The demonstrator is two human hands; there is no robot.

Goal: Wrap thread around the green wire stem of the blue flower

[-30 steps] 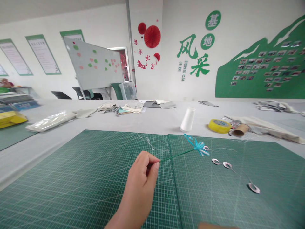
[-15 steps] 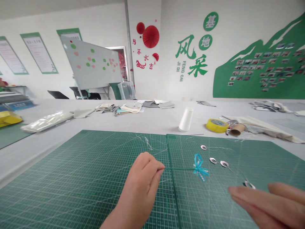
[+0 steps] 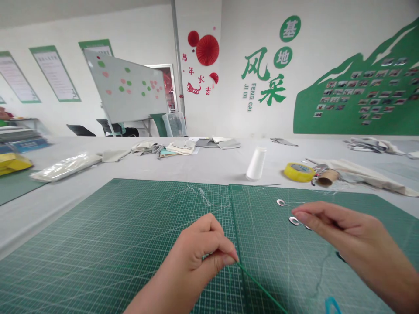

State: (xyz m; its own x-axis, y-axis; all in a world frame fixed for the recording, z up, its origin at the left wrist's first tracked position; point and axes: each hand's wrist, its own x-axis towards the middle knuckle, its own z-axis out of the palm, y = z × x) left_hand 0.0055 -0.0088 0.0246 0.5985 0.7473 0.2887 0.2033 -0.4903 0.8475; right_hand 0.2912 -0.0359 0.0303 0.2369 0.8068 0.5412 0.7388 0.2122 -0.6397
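My left hand (image 3: 203, 253) is closed in a pinch around a thin green stem (image 3: 262, 285), which slants down to the right from the fingertips. A small part of a blue looped piece (image 3: 332, 305) shows at the bottom edge. My right hand (image 3: 347, 240) hovers over the mat's right side, thumb and fingertips pressed together; whatever they hold, if anything, I cannot make out. Close by its fingertips lie a small pale ring-shaped piece (image 3: 293, 221) and, farther back, a similar ring (image 3: 280, 202) with thread. Other rings are partly hidden behind the hand.
Two green cutting mats (image 3: 131, 226) cover the near table. Behind them stand a white thread cone (image 3: 257, 163), yellow tape roll (image 3: 299, 172) and cardboard tube (image 3: 327, 178). Fabric scraps (image 3: 180, 147) and a plastic-wrapped packet (image 3: 65, 167) lie farther back.
My left hand has moved slightly right and down, and the stem has swung so its blue end is low at the bottom edge. My right hand has come up and inward, fingers now pinched.
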